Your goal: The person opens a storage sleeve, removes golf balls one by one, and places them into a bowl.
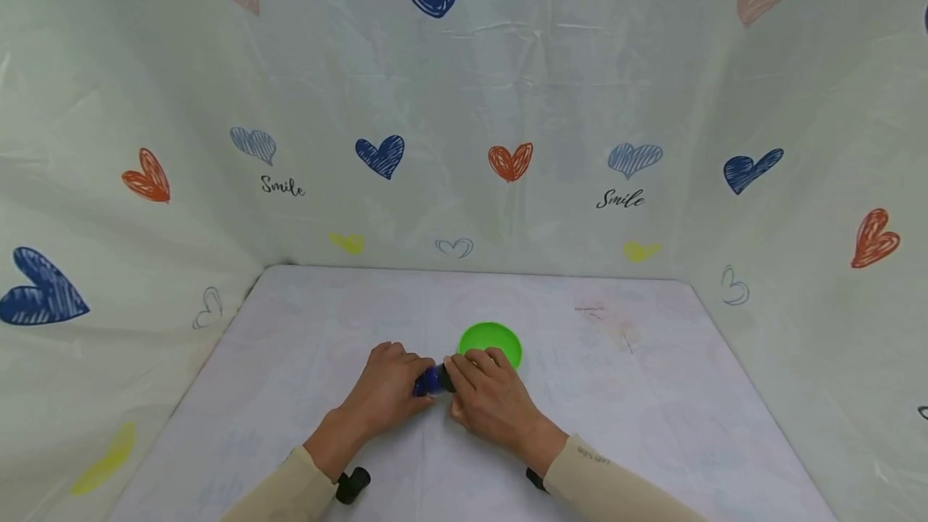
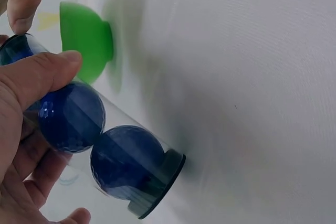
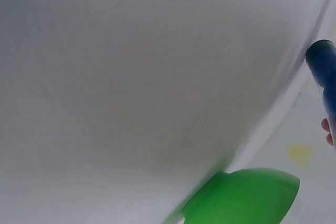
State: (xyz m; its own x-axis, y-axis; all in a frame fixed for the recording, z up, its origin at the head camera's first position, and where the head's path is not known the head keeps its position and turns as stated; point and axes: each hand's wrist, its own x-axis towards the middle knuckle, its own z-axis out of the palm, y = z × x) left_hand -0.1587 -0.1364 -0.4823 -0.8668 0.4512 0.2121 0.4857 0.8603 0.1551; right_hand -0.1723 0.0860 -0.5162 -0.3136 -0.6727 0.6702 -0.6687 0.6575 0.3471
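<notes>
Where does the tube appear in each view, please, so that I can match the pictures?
Head: the tube is below the middle, between the left hand and right hand.
Left wrist: the tube slants down from the left edge.
Right wrist: the tube is cut off by the right edge.
Shared landmark: the green bowl.

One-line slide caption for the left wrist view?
Left hand grips a clear tube of blue balls, dark cap at one end, green bowl behind.

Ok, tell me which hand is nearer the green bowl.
Right. The right hand is just on the near side of the green bowl; the left hand is farther off, to the bowl's near left.
</notes>
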